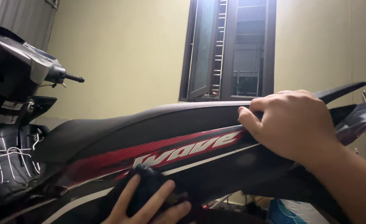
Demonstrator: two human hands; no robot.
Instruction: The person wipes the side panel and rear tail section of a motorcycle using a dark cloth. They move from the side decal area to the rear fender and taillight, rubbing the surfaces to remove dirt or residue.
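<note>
Right hand sits closest to me, fingers curled over the edge of the long black motorbike seat. Left hand, fingers spread, presses a dark crumpled cloth flat against the glossy black-and-red side panel below the seat.

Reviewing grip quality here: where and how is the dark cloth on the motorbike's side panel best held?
Best held flat, from the near side. The cloth lies spread against the sloping side panel, so a palm pressing it with spread fingers suits better than a pinch. The left hand does this, fingers splayed from below. The right hand grips the seat edge, steadying.
</note>
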